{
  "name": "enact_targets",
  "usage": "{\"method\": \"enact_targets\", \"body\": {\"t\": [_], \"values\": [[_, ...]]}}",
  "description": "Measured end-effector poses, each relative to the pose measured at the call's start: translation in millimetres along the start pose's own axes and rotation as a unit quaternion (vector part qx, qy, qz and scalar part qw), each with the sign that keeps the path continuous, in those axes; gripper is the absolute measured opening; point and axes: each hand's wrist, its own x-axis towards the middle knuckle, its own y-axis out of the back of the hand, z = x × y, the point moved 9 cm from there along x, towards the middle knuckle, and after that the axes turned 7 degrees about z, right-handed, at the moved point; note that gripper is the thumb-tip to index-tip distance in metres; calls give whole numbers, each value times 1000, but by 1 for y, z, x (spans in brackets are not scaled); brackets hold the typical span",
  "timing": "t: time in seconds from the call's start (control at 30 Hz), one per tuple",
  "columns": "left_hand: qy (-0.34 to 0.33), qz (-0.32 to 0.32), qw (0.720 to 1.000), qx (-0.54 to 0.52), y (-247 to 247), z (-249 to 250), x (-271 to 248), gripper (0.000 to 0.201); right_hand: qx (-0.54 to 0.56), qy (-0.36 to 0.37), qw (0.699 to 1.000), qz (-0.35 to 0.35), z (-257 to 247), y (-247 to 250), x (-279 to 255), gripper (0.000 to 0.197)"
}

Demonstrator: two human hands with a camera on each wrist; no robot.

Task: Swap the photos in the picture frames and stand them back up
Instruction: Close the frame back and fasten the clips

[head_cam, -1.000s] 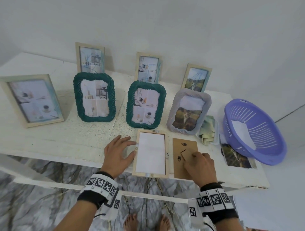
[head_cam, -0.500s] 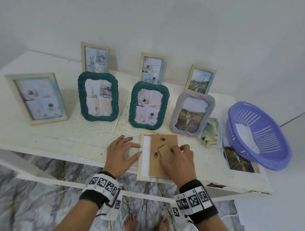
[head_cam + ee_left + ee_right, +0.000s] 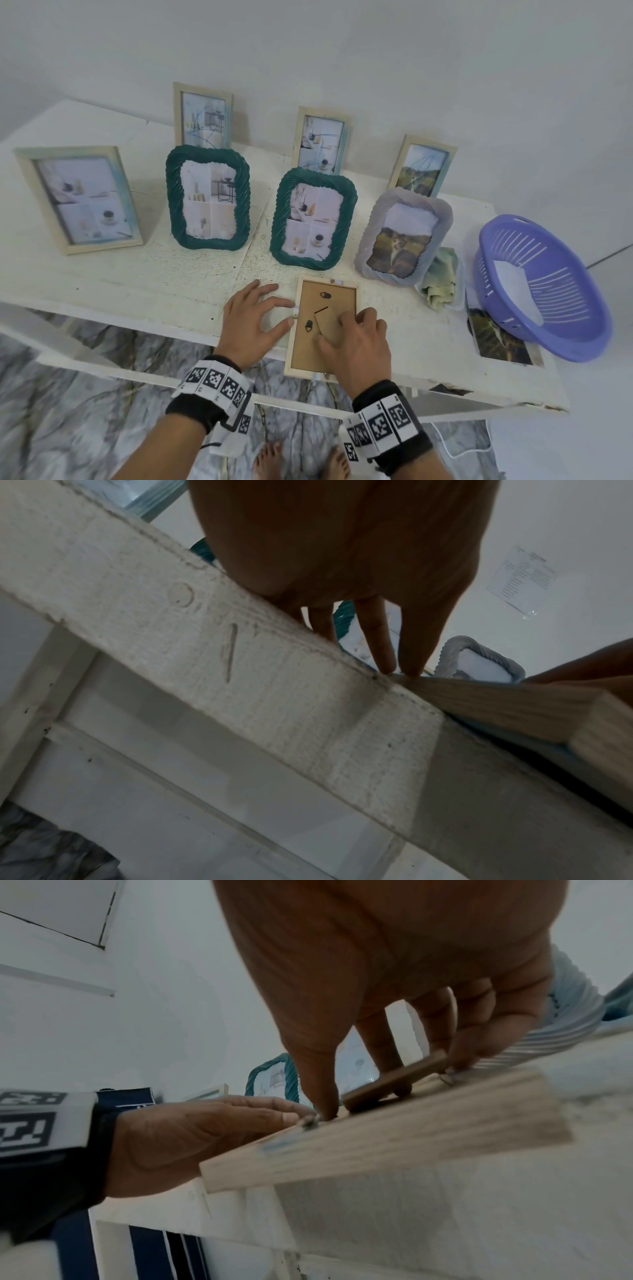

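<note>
A light wooden picture frame lies face down at the table's front edge. A brown backing board sits inside it, covering what is underneath. My right hand is on the board and pinches its fold-out stand, with the thumb pressing down on the board. My left hand lies spread on the table beside the frame. Its fingertips touch the frame's left side.
Two green frames, a grey frame and several wooden frames stand behind. At the right are a green cloth, a purple basket holding white paper, and a loose photo.
My right hand carried the backing board from the table on the right onto the open frame; it now sits inside, hiding the white sheet. My left hand stayed by the frame's left edge.
</note>
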Motion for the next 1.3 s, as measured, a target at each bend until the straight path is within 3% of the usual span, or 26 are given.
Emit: {"method": "enact_targets", "body": {"t": [0.2,0.33,0.43,0.6,0.87,1.1,1.3], "values": [[1,7,1000,8,1,1,0,37,51,42,997,32,4,1,-2,44],[-18,-10,998,59,-3,5,-4,62,178,39,983,0,25,1,6,29],[-36,-24,995,88,-7,5,-6,64,240,26,970,-5,47,7,15,25],[-34,-25,995,92,-9,3,-6,60,261,43,962,-68,63,-1,19,26],[-33,-36,995,85,-10,4,-6,61,269,80,954,-109,62,-9,29,18],[-47,-55,994,81,-14,8,-7,63,213,148,949,-178,53,-15,37,23],[-32,-62,995,77,-14,9,-8,63,233,153,936,-214,55,-18,35,20]]}}
